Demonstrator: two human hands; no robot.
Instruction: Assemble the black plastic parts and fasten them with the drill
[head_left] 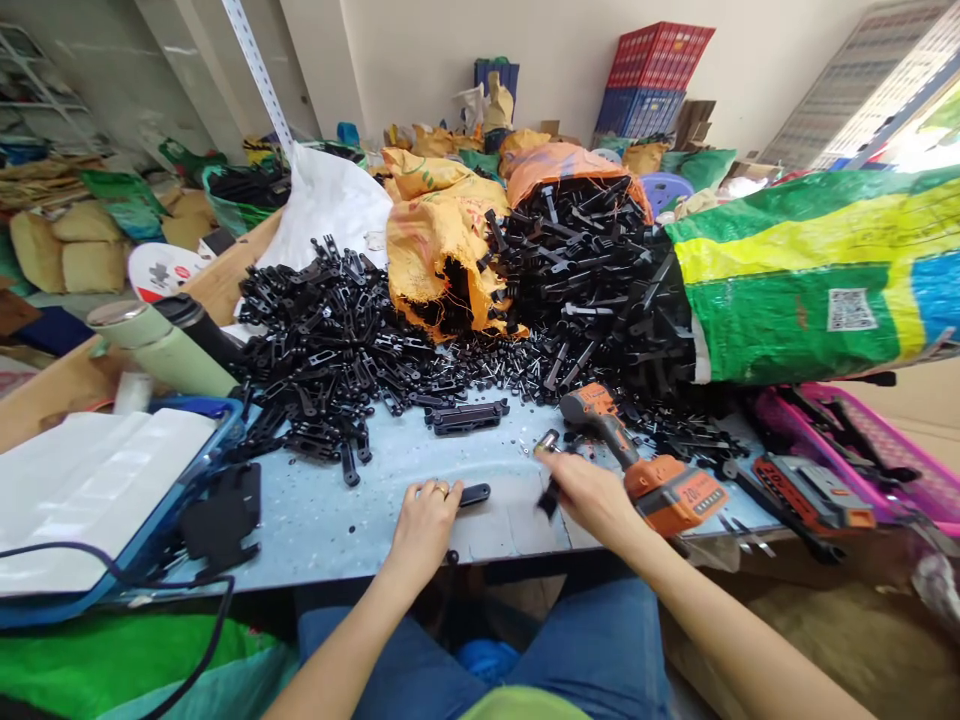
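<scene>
My left hand (426, 522) rests near the table's front edge, its fingers closed on a black bar-shaped part (475, 495) whose rounded, holed end sticks out to the right. My right hand (591, 492) is closed around a tool with a shiny metal end (548, 440); a dark, blurred piece (550, 497) shows below the fingers, and I cannot tell whether it belongs to the tool. Just right of that hand lies an orange and black cordless power tool (611, 425). Beyond both hands, a few long black parts (466, 416) lie together on the blue tabletop (405, 450).
Heaped black parts (330, 340) and small screws (517, 360) line the back, spilling around an orange sack (435, 230) and a green-yellow sack (795, 280). A blue tray (232, 425) and bottles (161, 345) stand left. At right are a spare battery (814, 490) and pink basket (930, 480).
</scene>
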